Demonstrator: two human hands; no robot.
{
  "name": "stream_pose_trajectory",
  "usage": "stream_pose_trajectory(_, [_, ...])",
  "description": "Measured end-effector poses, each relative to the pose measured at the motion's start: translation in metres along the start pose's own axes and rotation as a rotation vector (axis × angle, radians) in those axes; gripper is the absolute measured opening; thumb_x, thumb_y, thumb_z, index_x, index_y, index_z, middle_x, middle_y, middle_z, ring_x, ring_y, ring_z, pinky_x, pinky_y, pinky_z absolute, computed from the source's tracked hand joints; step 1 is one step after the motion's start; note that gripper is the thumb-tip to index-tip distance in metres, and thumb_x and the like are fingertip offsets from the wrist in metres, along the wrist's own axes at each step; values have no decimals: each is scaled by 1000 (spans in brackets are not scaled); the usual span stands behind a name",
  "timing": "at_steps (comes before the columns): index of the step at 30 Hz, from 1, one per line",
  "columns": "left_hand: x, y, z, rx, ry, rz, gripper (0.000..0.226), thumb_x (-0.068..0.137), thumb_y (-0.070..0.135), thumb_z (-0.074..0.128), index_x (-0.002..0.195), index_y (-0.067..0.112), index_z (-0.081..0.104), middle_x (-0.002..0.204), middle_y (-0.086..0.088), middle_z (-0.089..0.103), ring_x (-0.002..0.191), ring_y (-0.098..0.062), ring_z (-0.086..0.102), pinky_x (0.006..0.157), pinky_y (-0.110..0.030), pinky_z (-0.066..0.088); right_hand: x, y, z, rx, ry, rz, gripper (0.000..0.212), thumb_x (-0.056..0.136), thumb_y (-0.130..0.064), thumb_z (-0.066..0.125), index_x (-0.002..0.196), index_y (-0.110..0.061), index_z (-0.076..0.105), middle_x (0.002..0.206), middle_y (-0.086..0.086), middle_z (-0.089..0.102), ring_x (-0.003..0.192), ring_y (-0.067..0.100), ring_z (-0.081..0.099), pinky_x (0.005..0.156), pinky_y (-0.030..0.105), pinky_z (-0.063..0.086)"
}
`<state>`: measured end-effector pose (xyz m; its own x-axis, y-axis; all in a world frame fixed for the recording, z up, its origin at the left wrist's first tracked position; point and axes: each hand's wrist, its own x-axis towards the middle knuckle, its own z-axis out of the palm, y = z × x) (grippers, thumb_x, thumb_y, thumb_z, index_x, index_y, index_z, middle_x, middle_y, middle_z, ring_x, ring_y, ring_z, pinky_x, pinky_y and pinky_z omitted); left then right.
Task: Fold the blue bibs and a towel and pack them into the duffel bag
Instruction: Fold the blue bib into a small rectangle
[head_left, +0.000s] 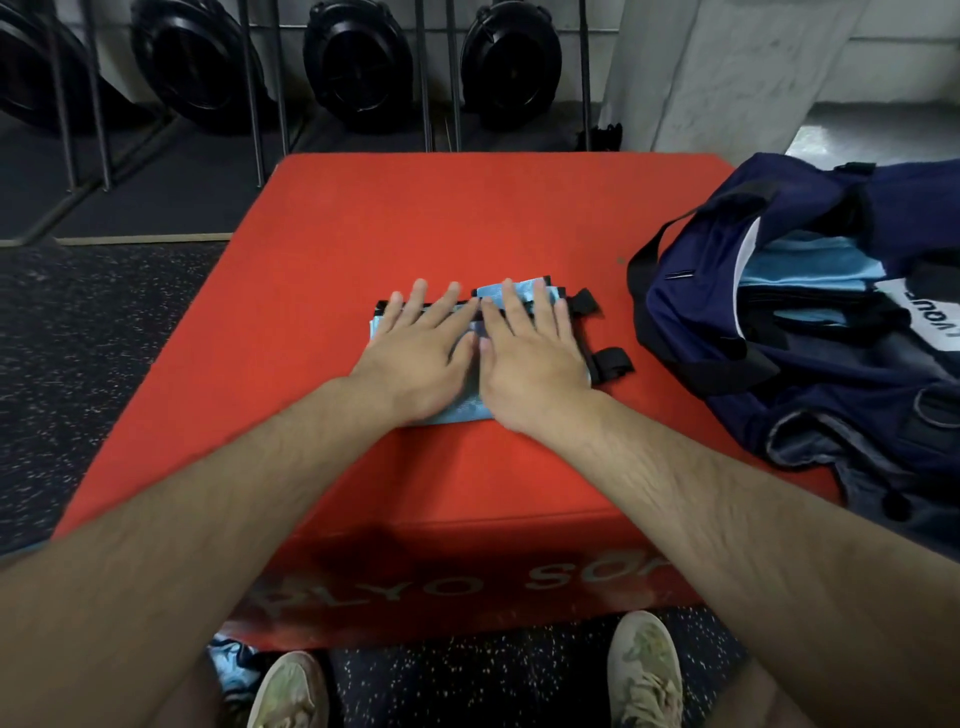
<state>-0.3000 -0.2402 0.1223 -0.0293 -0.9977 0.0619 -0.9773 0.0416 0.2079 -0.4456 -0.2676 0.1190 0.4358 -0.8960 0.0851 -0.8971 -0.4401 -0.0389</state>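
Note:
A folded light-blue bib (462, 413) with black trim and black strap loops lies in the middle of the red plyo box (363, 218). My left hand (421, 345) and my right hand (530, 353) press flat on it side by side, fingers straight and spread. The navy duffel bag (789, 374) sits open on the box's right side, and folded light-blue fabric (810, 270) shows inside its mouth.
More light-blue fabric (231, 667) lies on the speckled floor by my left shoe. Black round machines on a metal rack stand behind the box. A grey pillar rises at the back right.

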Motion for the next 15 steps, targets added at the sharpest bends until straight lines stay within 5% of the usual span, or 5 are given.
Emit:
stream_pose_trajectory(3, [2,4,0,-101,-15,31,51,107,37,20,157,29,21,166,7,7,153,-22,-5,123,-39,-6,-1,-10,1,177,-101,12,67,101,-26,31,160,-14,3,168,1,-8,153,27,-16,124,44,-6])
stream_pose_trajectory(8, [0,-8,4,-4,-131,-124,57,102,56,13,155,39,22,166,5,12,153,-28,5,122,-47,-3,-5,-1,13,158,-127,-11,59,107,-40,17,161,-17,5,168,2,-5,154,22,-12,124,39,-9])
stream_pose_trajectory(11, [-3,-11,-8,192,-80,-105,51,104,49,20,151,37,32,155,1,35,139,-33,34,118,-50,17,-1,1,10,204,-144,-119,61,107,-46,18,161,-19,7,168,-1,-4,154,18,-12,124,37,-10])
stream_pose_trajectory(15, [-18,-15,-31,343,-63,-121,40,100,46,34,128,25,53,127,-5,52,117,-31,53,94,-41,38,7,1,0,192,-137,-253,61,105,-51,33,159,-27,21,168,-4,4,154,17,-6,124,34,-3])
